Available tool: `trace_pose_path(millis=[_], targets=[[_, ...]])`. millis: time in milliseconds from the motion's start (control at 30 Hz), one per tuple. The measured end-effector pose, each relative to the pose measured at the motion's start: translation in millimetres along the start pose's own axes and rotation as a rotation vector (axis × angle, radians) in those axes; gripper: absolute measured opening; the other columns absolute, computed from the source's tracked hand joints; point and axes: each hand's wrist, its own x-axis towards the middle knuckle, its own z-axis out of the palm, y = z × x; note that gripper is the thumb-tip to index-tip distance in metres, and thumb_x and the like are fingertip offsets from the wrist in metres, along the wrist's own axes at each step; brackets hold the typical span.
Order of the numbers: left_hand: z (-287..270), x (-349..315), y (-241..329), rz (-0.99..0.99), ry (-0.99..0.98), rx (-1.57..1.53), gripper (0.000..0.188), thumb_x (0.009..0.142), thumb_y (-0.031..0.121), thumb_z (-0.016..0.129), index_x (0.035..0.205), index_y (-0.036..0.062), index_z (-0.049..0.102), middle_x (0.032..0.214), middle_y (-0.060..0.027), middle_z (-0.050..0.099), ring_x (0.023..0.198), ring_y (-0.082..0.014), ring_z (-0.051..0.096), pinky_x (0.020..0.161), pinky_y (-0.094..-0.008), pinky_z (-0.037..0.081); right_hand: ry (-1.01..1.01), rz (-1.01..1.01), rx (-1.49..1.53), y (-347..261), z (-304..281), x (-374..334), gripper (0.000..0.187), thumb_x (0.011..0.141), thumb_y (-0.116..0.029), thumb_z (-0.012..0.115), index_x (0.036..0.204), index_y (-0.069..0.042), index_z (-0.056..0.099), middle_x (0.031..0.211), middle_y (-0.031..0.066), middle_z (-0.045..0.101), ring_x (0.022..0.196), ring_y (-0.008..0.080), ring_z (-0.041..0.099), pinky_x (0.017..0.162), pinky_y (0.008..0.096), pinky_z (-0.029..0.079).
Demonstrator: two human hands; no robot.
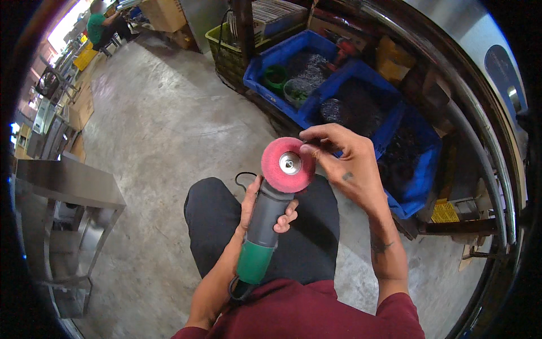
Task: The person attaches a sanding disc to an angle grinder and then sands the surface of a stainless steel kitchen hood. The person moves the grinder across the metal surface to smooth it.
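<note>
An angle grinder (263, 226) with a grey and green body lies over my lap, its head pointing away from me. My left hand (268, 212) is wrapped round the grey part from beneath, thumb on the left side and fingertips on the right. On the grinder's head sits a round pink abrasive disc (274, 169), face up, with a metal nut (290, 163) at its centre. At the disc's upper right edge, my right hand (341, 161) is closed in a pinch. Something small and dark shows between its thumb and forefinger; I cannot make out what.
Blue bins (307, 42) with dark small parts stand on a rack at the right, beside a green-yellow basket (226, 59). A metal frame (84, 183) stands at left on the concrete floor (164, 124). Far off, a person in green (99, 28) sits.
</note>
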Motion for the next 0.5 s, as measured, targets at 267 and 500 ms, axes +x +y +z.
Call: trace_pose_path(millis=[267,500], targets=[[-0.3,5.3,6.4,0.002,-0.026,0.035,0.098,0.106,0.081,0.051,0.160,-0.0005,0.046,0.105,-0.0218,0.062,0.076,-0.0232,0.059,0.058,-0.0332,0.055,-0.047,-0.154,-0.038,6.1,8.0,0.9,0.027,0.098,-0.003,0.079,0.124,-0.002,0.076,0.109,0.0167,0.079,0.100,0.0359,0.075,0.086,0.0428,0.061],[-1.5,3.9,8.1,-0.001,-0.032,0.042,0.096,0.107,0.080,0.051,0.160,0.0002,0.047,0.105,-0.0219,0.062,0.078,-0.0238,0.061,0.059,-0.0333,0.055,-0.175,-0.146,-0.043,-2.8,5.4,2.2,0.023,0.097,-0.002,0.079,0.121,-0.001,0.075,0.106,0.0165,0.078,0.099,0.0351,0.074,0.085,0.0434,0.059]])
